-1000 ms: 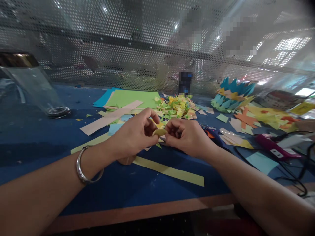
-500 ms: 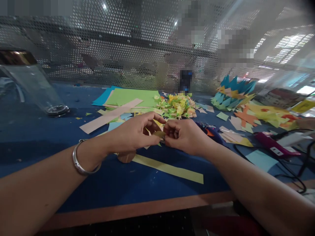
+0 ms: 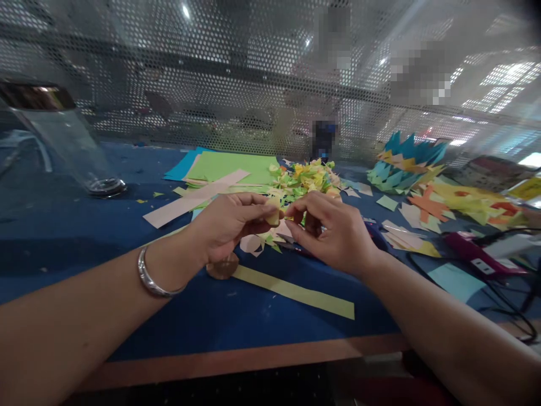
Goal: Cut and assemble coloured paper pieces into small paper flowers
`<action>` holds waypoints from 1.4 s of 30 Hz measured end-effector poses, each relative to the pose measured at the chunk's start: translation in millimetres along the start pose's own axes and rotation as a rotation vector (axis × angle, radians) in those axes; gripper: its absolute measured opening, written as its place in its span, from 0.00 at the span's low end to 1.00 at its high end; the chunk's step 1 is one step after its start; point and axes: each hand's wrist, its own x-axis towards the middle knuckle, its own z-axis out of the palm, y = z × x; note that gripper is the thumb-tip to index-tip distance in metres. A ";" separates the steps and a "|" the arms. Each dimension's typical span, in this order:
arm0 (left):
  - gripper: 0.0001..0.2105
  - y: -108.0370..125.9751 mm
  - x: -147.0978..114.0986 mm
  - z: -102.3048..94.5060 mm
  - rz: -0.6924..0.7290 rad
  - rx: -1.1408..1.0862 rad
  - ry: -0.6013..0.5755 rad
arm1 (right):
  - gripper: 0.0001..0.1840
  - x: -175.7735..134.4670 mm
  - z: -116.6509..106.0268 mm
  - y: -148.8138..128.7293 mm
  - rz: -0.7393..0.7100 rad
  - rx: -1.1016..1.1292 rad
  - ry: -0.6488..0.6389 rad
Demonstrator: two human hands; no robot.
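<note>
My left hand [image 3: 236, 223], with a silver bangle at its wrist, pinches a small pale yellow piece of paper [image 3: 274, 212] that looks folded or curled. Close beside it, the thumb and index finger of my right hand [image 3: 329, 228] come together around a tiny yellow bit, too small to make out. Below my left hand lie a round brownish disc [image 3: 222, 266] and a long pale yellow paper strip [image 3: 296, 290]. Cut paper scraps [image 3: 251, 243] are partly hidden under my hands. Just behind them is a heap of small folded paper pieces [image 3: 313, 177].
Green paper sheets [image 3: 236, 166] and a pink strip [image 3: 198, 197] lie at the back. A clear bottle [image 3: 71, 141] stands left. To the right are a spiky blue paper piece [image 3: 408, 158], an orange paper cross [image 3: 426, 203], a purple power strip [image 3: 477, 254] and cables.
The yellow paper has turned more upright in my left fingers, which have closed around it. My right hand has drawn slightly right and its fingers have loosened into a pinch.
</note>
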 end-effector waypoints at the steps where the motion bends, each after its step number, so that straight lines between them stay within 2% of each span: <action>1: 0.06 0.5 -0.6 1.5 -0.012 -0.031 0.011 | 0.03 -0.2 0.8 -0.2 -0.032 -0.015 -0.009; 6: 0.04 2.9 -4.5 9.1 -0.017 -0.110 0.057 | 0.06 0.1 5.5 1.1 -0.110 -0.038 -0.029; 10: 0.05 2.3 -6.6 10.7 -0.034 -0.064 0.024 | 0.04 1.1 6.6 1.6 -0.120 -0.004 -0.010; 16: 0.04 0.3 -9.7 11.2 0.040 0.101 -0.041 | 0.03 1.9 3.3 1.1 -0.015 0.021 0.035; 24: 0.11 1.4 -12.6 12.6 0.154 0.218 -0.116 | 0.01 2.9 5.1 2.8 0.077 0.051 0.065; 28: 0.10 -0.3 -11.6 12.5 0.207 0.253 -0.094 | 0.02 1.3 4.7 2.9 0.119 0.094 0.071; 33: 0.10 0.3 -11.6 13.2 0.198 0.268 -0.054 | 0.03 0.5 3.5 2.7 0.151 0.114 0.064; 38: 0.10 1.3 -11.3 12.5 0.216 0.263 -0.074 | 0.08 0.5 5.1 4.3 0.193 0.141 0.066; 42: 0.10 -0.4 -11.6 11.5 0.216 0.268 -0.083 | 0.06 1.5 3.8 2.8 0.160 0.115 0.053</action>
